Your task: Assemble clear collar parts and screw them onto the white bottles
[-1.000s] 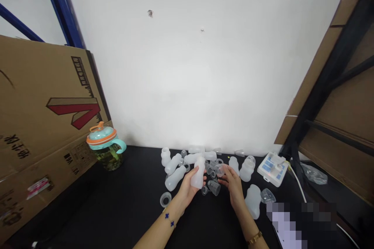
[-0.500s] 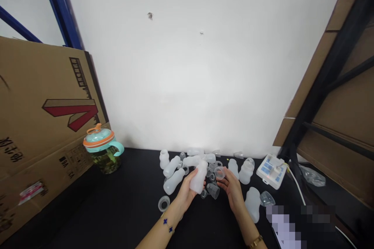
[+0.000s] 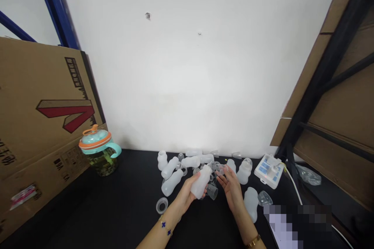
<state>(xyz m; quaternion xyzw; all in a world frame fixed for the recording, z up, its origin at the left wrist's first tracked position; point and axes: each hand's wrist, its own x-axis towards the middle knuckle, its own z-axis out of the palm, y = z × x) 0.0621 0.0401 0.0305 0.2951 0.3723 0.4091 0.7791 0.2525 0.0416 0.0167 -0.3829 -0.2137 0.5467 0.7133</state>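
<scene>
A jug (image 3: 98,151) with a teal-and-orange lid and green leaves inside stands beside a cardboard box (image 3: 43,89) bearing a red logo. Behind the black table (image 3: 96,210), 2 marks scar the white wall (image 3: 181,85). At right, a white case (image 3: 270,171) sits near a cable (image 3: 294,189), a clear plastic bag (image 3: 308,175) and a black metal frame (image 3: 317,81).

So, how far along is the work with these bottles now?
One frosted bottle, toward the right, looks done: a clear cap covers its top. The left hand holds an uncapped bottle; the right hand holds a clear plastic part. Most seems left: several lying bottles have no cap, and a ring lies loose.
</scene>
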